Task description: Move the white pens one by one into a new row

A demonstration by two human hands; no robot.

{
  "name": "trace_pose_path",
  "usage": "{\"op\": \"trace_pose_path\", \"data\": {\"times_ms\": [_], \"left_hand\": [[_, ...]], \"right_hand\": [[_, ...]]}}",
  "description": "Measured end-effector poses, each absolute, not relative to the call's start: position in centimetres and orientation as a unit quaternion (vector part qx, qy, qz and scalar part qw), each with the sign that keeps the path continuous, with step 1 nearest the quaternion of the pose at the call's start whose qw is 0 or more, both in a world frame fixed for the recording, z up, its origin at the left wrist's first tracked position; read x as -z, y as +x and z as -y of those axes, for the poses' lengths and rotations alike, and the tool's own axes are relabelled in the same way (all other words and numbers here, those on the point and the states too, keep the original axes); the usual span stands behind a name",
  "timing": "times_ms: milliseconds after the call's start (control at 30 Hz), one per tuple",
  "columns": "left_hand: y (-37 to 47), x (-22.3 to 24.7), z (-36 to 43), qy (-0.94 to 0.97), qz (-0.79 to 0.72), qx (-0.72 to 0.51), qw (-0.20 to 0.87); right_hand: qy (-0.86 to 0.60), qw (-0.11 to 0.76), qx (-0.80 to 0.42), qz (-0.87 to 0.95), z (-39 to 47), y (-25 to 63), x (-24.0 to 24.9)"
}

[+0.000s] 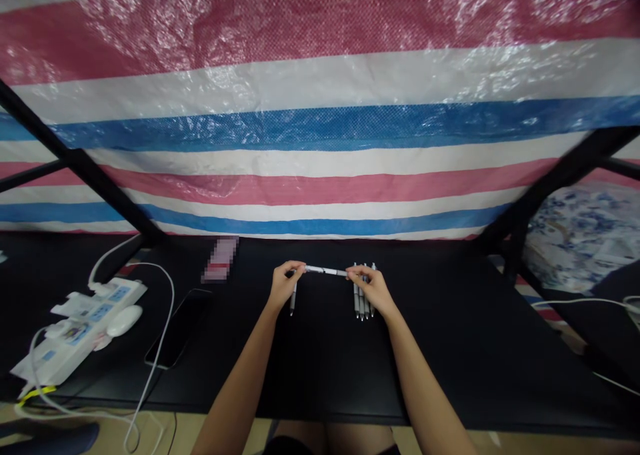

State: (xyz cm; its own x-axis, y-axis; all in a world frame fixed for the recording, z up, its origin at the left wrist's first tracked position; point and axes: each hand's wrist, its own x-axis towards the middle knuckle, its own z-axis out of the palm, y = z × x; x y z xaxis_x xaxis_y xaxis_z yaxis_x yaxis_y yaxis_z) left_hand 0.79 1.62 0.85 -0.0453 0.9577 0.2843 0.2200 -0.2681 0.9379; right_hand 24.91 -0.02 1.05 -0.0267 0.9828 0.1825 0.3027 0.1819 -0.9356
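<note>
Between my two hands a white and grey pen is held level above the black table. My left hand pinches its left end, and my right hand pinches its grey right end. One grey pen lies beneath my left hand, its tip toward me. Several grey pens lie side by side under my right hand, tips toward me; the fingers partly hide them.
At the left are a white power strip with plugs and cables, a dark phone and a pink blurred item. A striped sheet hangs behind the table between black frame bars. A patterned bag is at the right.
</note>
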Motion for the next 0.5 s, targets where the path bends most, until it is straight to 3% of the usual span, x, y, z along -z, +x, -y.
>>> {"op": "trace_pose_path", "data": {"times_ms": [500], "left_hand": [[0.95, -1.2, -1.4, 0.6, -0.488, -0.518, 0.366]], "right_hand": [[-0.522, 0.474, -0.351, 0.616, 0.27, 24.67, -1.14]]}}
